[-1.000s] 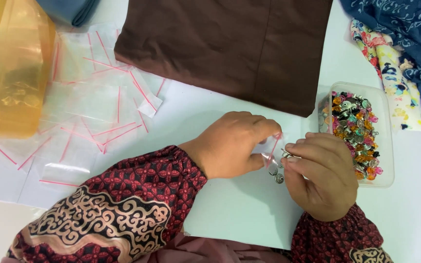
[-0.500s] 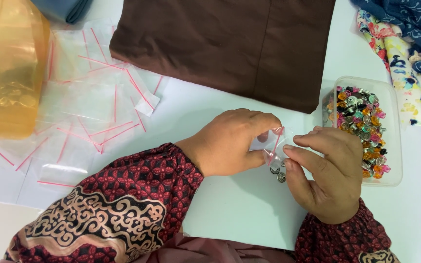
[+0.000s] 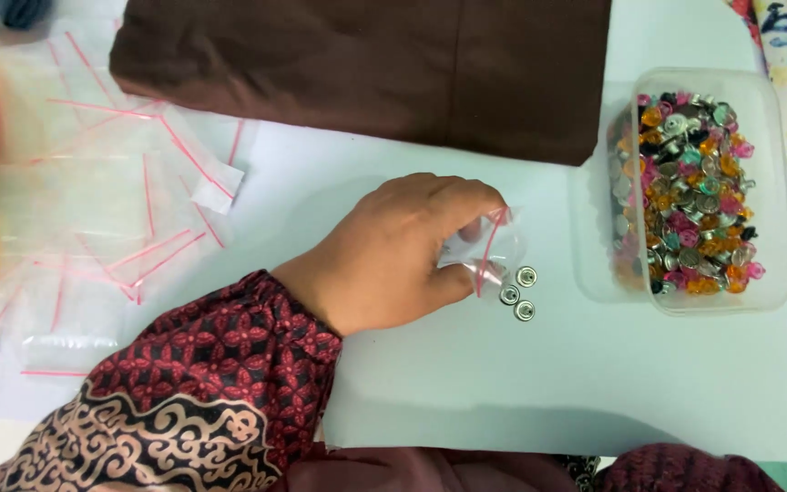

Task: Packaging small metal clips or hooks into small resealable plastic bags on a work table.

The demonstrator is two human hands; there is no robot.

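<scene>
The small clear plastic zip bag with a red seal strip (image 3: 489,248) sits pinched between the thumb and fingers of my left hand (image 3: 403,251), mouth low over the white table (image 3: 503,392). Three round silver snap buttons (image 3: 516,292) lie just beside its opening. My right hand is out of view. To the right stands a clear rectangular tub of mixed coloured buttons (image 3: 776,182); spare red-striped bags (image 3: 102,219) lie left, a brown cloth (image 3: 366,64) above.
</scene>
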